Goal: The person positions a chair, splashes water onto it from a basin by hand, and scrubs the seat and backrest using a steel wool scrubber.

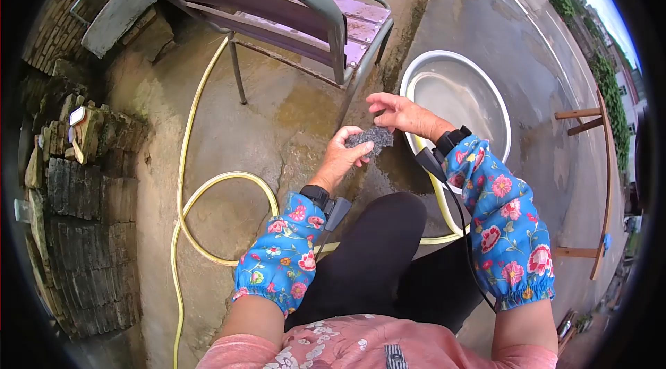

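A grey, tangled steel wool scrubber [373,139] is held up in front of my knees. My left hand [343,154] is closed on its left side, with the thumb below and the fingers above. Just above and to the right is my right hand [406,116], its fingers apart and the fingertips close to the scrubber's upper edge. Whether they touch it I cannot tell. Both forearms wear blue floral sleeves, and each wrist has a black strap.
A metal chair [326,43] with purple slats stands ahead on wet concrete. Right of it sits a large metal basin [508,112]. A yellow hose [184,161] loops over the ground at left and passes beside the basin. Stacked tiles [90,209] line the left side; a wooden frame [605,189] lies at right.
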The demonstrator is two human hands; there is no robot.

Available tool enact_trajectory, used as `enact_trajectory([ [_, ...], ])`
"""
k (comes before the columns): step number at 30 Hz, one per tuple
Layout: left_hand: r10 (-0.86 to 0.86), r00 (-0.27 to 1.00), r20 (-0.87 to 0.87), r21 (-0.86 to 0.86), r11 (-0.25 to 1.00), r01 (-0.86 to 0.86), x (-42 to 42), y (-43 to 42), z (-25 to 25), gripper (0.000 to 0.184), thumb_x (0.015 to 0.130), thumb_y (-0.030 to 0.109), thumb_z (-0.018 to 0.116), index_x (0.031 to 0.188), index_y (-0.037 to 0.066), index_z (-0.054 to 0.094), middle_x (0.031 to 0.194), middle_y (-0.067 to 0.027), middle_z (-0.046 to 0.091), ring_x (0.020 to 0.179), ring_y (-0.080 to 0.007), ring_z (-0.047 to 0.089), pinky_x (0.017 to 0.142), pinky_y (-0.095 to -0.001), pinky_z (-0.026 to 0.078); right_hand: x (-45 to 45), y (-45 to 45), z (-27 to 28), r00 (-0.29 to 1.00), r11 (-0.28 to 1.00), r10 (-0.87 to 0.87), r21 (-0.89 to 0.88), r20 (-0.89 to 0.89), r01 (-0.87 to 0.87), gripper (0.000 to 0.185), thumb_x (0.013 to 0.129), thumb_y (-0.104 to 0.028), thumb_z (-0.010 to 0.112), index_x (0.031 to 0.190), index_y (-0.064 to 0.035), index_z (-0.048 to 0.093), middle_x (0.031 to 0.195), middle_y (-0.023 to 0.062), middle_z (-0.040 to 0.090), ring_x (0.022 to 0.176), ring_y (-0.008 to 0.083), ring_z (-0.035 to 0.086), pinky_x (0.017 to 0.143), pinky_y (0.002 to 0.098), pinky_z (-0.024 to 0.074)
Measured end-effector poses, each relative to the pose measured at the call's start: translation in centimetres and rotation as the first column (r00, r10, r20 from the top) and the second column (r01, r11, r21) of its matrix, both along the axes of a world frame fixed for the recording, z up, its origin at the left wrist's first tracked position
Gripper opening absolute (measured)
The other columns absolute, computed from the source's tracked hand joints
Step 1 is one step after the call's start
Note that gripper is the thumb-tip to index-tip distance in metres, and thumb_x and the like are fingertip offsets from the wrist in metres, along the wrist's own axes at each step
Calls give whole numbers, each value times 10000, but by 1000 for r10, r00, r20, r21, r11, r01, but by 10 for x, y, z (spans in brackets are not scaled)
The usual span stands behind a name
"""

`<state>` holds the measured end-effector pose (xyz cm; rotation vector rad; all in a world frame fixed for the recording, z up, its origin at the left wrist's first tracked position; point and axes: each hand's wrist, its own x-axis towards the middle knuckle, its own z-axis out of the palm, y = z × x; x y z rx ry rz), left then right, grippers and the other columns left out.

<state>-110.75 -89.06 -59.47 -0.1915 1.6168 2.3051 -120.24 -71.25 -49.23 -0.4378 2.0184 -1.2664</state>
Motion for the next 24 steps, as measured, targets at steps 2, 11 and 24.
enact_trajectory([
  [2, 112, 994, 15, 3, 994, -112, -8, -1, -12, 349, 830, 149, 721, 1102, 84, 512, 894, -53, 642, 646, -150, 637, 489, -232, 467, 8, 23, 5, 932, 996, -38, 64, -361, 65, 435, 848, -141, 593, 1263, -40, 512, 1101, 68, 578, 823, 138, 540, 805, 299, 459],
  [11, 582, 685, -439, -419, 542, -729, -121, 12, -61, 330, 769, 150, 738, 1045, 77, 572, 1058, -112, 491, 911, -222, 525, 767, -338, 455, 144, 92, 126, 749, 909, -269, 98, -606, 406, 315, 798, 16, 602, 1111, -1, 573, 1141, 114, 549, 726, 143, 557, 694, 262, 470],
  [24, 583, 577, -572, -448, 367, -815, -122, 31, -61, 244, 826, 163, 653, 1010, 12, 601, 1120, -147, 384, 1002, -293, 448, 890, -399, 397, 174, 136, 91, 698, 853, -316, 131, -642, 506, 275, 791, 49, 600, 1063, 19, 594, 1116, 144, 573, 707, 164, 593, 635, 276, 491],
])
